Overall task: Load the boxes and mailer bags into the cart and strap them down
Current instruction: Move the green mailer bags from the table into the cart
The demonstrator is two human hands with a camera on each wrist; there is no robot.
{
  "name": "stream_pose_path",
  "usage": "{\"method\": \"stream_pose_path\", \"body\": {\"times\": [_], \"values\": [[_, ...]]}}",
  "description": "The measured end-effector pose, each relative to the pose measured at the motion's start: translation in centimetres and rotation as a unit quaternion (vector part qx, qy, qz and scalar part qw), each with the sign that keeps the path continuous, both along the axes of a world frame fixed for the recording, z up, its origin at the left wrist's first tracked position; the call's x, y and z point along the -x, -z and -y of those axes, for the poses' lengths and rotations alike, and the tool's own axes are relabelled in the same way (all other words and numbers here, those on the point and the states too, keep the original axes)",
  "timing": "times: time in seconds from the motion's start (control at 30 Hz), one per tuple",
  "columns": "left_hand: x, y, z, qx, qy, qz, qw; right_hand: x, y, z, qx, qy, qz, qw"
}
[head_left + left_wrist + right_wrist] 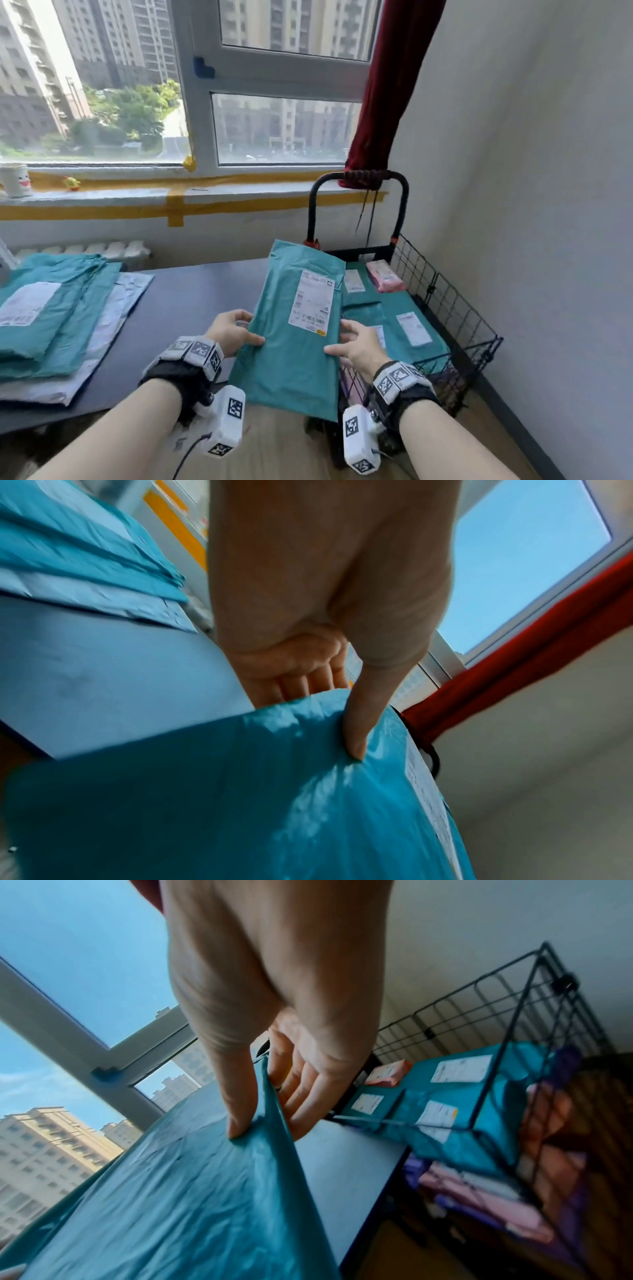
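Observation:
A long teal mailer bag point(296, 329) with a white shipping label hangs in the air between the table and the cart, held at both side edges. My left hand point(234, 330) pinches its left edge, thumb on top and fingers beneath, and my right hand point(356, 346) pinches its right edge the same way. In the wrist views the left thumb point(359, 723) and right thumb point(240, 1112) press into the teal bag point(240, 804) point(171, 1191). To the right stands the black wire cart point(445, 301) point(507, 1031), holding several teal mailers point(407, 318) and a pink parcel point(383, 275).
More teal and white mailer bags point(58, 318) are stacked on the dark table point(191, 298) at the left. The cart's black handle point(359, 181) stands by a red curtain point(387, 89) and the window. A white wall point(531, 205) runs close along the cart's right side.

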State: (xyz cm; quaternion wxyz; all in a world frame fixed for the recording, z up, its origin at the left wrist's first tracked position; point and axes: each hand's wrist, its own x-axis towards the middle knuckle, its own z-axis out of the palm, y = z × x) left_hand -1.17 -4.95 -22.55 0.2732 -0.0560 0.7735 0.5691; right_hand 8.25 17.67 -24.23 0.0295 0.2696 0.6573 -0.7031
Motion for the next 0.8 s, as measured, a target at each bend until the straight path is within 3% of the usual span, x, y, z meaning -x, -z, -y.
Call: {"method": "stream_pose_path", "body": {"times": [0.27, 0.5, 0.8], "values": [[1.7, 2.0, -16.5, 0.046, 0.059, -0.009, 0.997, 0.0, 1.6, -14.7, -0.046, 0.04, 0.027, 0.998], [3.3, 5.3, -30.3, 0.078, 0.015, -0.002, 0.997, 4.5, 3.7, -28.6, -0.136, -0.018, 0.057, 0.989], [7.9, 10.0, -38.8, 0.13, -0.062, 0.045, 0.989, 12.2, 7.6, -37.8, -0.178, -0.124, 0.092, 0.972]]}}
